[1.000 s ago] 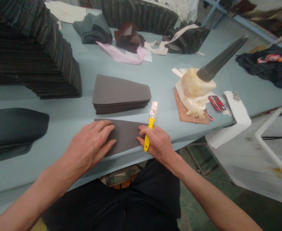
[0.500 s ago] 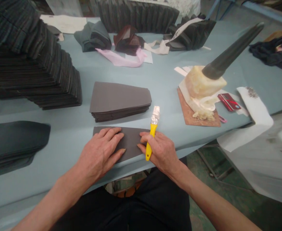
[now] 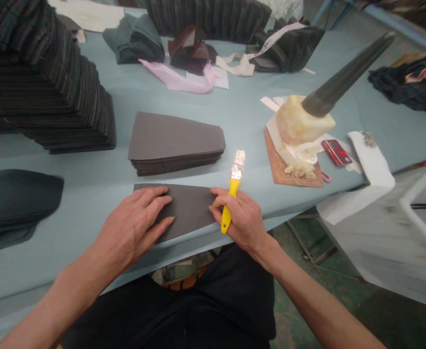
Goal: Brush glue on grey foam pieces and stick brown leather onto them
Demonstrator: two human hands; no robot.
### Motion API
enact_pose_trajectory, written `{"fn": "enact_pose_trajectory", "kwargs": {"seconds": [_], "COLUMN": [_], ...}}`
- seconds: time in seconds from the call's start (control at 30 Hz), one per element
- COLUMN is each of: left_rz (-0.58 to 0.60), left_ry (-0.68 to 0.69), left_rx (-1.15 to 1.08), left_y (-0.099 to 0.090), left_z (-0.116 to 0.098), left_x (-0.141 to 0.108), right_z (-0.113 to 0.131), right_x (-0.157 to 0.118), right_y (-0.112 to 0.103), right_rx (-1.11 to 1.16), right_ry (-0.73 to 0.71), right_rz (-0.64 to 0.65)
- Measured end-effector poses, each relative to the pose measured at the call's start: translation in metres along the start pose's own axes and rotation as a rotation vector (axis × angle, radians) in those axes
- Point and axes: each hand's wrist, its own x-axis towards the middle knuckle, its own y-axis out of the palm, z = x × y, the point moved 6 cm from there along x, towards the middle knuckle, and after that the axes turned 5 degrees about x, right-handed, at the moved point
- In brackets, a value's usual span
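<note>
Your left hand (image 3: 140, 218) spreads over the grey panel (image 3: 187, 208), by the worktop (image 3: 247, 126) edge; your right hand (image 3: 244, 213), clamped round the yellow brush (image 3: 234, 187), touches the panel's narrow end. A slim gap reaches the grey stack (image 3: 176, 138).

The left hand (image 3: 135, 223) hides part of the wide end of the flat dark grey piece (image 3: 189, 208). The right hand (image 3: 244, 215) hides its narrow end. The tall stack of dark cloth (image 3: 67, 92) gets cut off at the left. Marks on the small flat red box (image 3: 335, 152) are too tiny to read.
</note>
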Motion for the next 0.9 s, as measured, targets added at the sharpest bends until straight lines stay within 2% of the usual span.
{"fn": "enact_pose_trajectory", "kwargs": {"seconds": [0.17,0.43,0.63,0.9], "left_rz": [-0.033,-0.044,-0.055,-0.142], "left_ry": [-0.005,-0.001,0.023,0.072], "left_rx": [-0.004,-0.002,0.004,0.075], "left_y": [0.0,0.003,0.002,0.003], "left_z": [0.001,0.0,-0.017,-0.038], "left_x": [0.0,0.0,-0.017,-0.04], "right_z": [-0.013,-0.016,-0.003,0.01], "right_x": [-0.003,-0.001,-0.008,-0.024], "right_y": [-0.003,0.014,0.01,0.002], "right_rx": [-0.053,-0.04,-0.012,0.004], "right_ry": [0.061,0.116,0.084,0.059], "right_rz": [-0.006,0.058,0.082,0.09]}}
